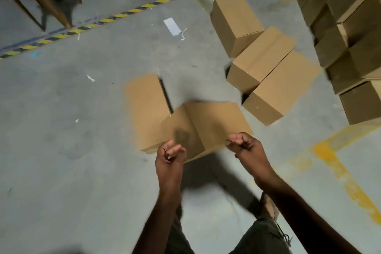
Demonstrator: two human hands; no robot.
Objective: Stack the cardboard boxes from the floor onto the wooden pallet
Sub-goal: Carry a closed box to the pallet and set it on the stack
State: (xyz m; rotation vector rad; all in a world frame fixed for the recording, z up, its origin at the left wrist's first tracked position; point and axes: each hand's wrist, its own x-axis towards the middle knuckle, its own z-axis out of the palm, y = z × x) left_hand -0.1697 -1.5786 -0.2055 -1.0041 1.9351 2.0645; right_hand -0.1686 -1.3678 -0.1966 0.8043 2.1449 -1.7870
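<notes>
Left hand (170,155) and right hand (246,146) hung at the near edge of a motion-blurred brown cardboard box (208,123). Fingers of both were curled in and gripped nothing we could make out. With that blur we couldn't say whether the box sat flat on the grey concrete floor (82,150) or was tilted off it.

Status, as we judged it:
- Done: a tall stack of brown cardboard boxes (350,27) stood at the far right, several tiers high. The wooden pallet wasn't visible under it, so we only assumed it was the base.
- Left: five boxes in view at floor level. That was the blurred one, a second plain brown box (147,109) just beside it on the left, and a cluster of three brown boxes (260,57) packed close together between us and the stack.
- So most of the job looked done, approx five lifts remaining, plus whatever was out of frame.

Next step, we reckoned: get both hands round the nearest box and carry it right to the stack.
</notes>
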